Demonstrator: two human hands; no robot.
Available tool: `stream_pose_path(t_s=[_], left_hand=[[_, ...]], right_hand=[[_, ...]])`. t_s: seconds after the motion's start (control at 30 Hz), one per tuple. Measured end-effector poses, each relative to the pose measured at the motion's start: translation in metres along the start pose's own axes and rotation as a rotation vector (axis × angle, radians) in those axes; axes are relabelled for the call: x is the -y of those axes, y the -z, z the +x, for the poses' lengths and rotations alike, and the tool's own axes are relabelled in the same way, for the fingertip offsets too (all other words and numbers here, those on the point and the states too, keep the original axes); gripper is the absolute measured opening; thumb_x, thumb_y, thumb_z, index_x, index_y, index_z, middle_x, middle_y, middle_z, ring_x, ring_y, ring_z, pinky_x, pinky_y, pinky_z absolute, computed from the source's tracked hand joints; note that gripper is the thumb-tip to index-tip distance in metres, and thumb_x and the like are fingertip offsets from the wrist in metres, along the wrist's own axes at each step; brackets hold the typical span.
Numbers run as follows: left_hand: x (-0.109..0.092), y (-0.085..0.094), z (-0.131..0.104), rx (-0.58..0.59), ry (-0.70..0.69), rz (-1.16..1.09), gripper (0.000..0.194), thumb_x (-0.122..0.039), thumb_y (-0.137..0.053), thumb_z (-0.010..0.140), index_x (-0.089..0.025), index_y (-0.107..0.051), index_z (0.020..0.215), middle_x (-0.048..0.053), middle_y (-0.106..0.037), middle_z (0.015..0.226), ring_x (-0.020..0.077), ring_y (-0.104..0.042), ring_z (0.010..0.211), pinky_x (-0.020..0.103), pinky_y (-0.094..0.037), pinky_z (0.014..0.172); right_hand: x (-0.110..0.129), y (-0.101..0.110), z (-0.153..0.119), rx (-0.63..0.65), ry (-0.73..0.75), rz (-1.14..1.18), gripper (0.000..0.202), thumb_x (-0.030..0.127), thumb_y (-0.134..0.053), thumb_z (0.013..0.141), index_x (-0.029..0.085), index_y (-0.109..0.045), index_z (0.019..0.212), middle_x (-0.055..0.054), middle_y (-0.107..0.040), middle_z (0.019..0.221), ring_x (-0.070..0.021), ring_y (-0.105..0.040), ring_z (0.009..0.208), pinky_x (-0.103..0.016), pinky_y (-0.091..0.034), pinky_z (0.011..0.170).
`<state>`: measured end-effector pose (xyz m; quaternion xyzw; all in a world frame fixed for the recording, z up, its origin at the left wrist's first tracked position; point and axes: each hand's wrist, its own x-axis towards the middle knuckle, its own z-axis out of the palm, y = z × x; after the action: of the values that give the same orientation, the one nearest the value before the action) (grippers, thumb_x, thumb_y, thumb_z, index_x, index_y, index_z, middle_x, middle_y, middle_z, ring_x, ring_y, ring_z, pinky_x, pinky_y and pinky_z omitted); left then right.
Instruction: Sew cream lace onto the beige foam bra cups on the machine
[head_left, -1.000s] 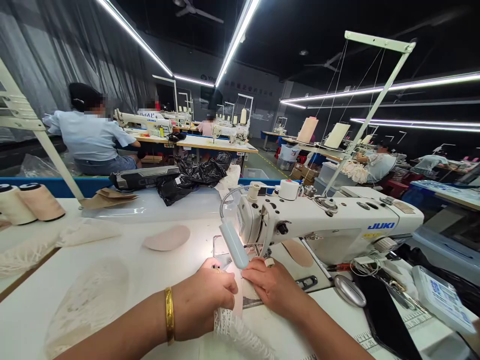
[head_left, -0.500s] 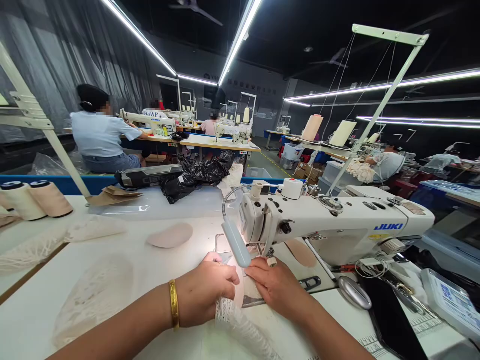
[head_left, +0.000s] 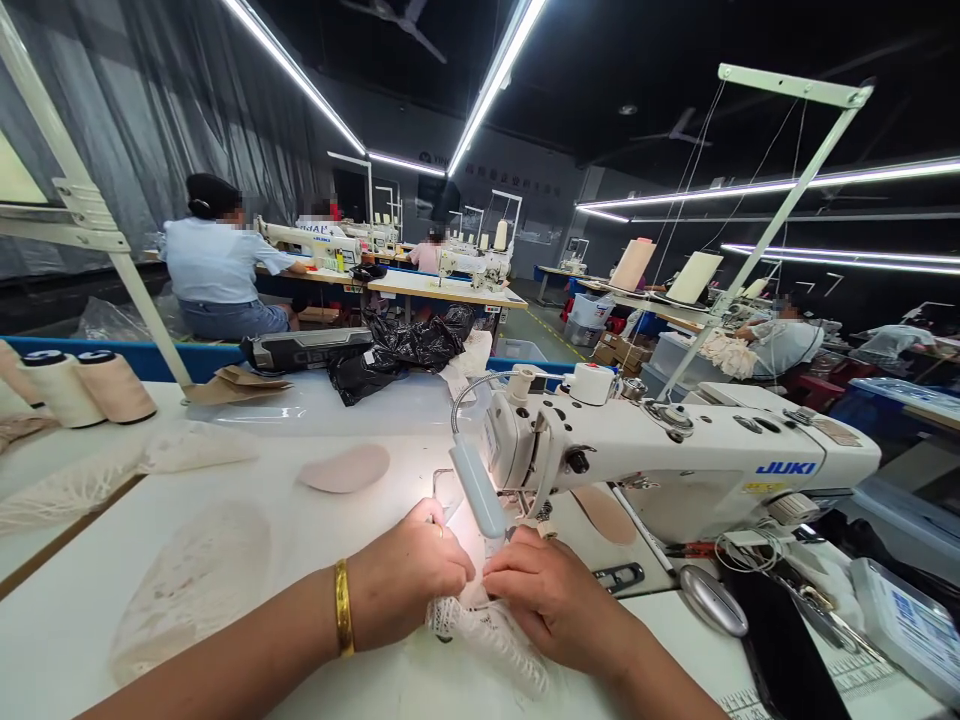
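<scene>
My left hand (head_left: 409, 578), with a gold bangle at the wrist, is closed on white lace fabric (head_left: 491, 640) just in front of the sewing machine's needle area. Opposite it, my right hand (head_left: 559, 590) has its thumb and fingers pinched together on the same fabric. Between the hands a pale pink piece (head_left: 469, 535) lies partly under the lamp head (head_left: 480, 492). The white sewing machine (head_left: 675, 440) stands right behind my hands. Its needle and presser foot are mostly hidden by the lamp and my fingers.
One pink oval pad (head_left: 345, 468) lies left of the machine, another (head_left: 606, 513) under its arm. Sheer lace (head_left: 199, 580) is spread at the left near thread cones (head_left: 116, 388). A silver mouse-shaped object (head_left: 712, 600) and dark phone (head_left: 784, 640) lie right. Co-workers sit beyond.
My right hand has drawn back from the needle area and its fingers have curled into a pinch. The lace has bunched up closer between my hands. The camera view has shifted slightly.
</scene>
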<state>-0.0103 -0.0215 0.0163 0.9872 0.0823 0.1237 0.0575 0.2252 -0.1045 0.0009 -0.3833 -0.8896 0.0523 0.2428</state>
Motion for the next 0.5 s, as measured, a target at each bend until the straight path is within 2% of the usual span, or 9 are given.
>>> stream_pose_path(t_s=[0.1,0.17,0.4,0.5], left_hand=[[0.002,-0.005,-0.001,-0.018,-0.022,0.090,0.030,0.006,-0.049,0.050,-0.019,-0.047,0.065,-0.006,-0.061,0.067,0.0145,-0.049,0.060,0.036,-0.035,0.081],[0.005,-0.007,0.000,-0.028,-0.018,0.140,0.029,0.006,-0.050,0.049,-0.018,-0.042,0.063,-0.006,-0.057,0.065,0.0136,-0.045,0.058,0.036,-0.034,0.078],[0.012,-0.019,0.006,-0.170,0.030,0.220,0.028,0.006,-0.055,0.061,-0.018,-0.041,0.064,-0.006,-0.058,0.063,0.0141,-0.044,0.057,0.037,-0.035,0.076],[0.012,-0.022,0.008,-0.185,0.035,0.264,0.029,0.004,-0.058,0.065,-0.018,-0.040,0.063,-0.005,-0.059,0.064,0.0154,-0.048,0.059,0.038,-0.037,0.075]], right_hand=[[0.002,-0.001,0.000,-0.043,0.078,0.027,0.025,0.003,-0.048,0.089,0.023,-0.063,0.089,-0.001,-0.074,0.091,-0.0187,-0.053,0.078,-0.031,-0.040,0.068],[0.001,-0.002,0.000,-0.053,0.077,0.026,0.022,0.004,-0.050,0.089,0.022,-0.060,0.084,-0.001,-0.073,0.088,-0.0182,-0.051,0.076,-0.030,-0.039,0.067],[-0.002,-0.004,-0.001,-0.059,0.019,-0.027,0.028,0.001,-0.048,0.090,0.024,-0.064,0.095,-0.001,-0.072,0.089,-0.0187,-0.056,0.079,-0.030,-0.040,0.071],[-0.005,-0.007,-0.003,-0.066,-0.020,-0.041,0.030,0.002,-0.047,0.090,0.025,-0.064,0.098,0.000,-0.072,0.089,-0.0185,-0.057,0.078,-0.030,-0.040,0.072]])
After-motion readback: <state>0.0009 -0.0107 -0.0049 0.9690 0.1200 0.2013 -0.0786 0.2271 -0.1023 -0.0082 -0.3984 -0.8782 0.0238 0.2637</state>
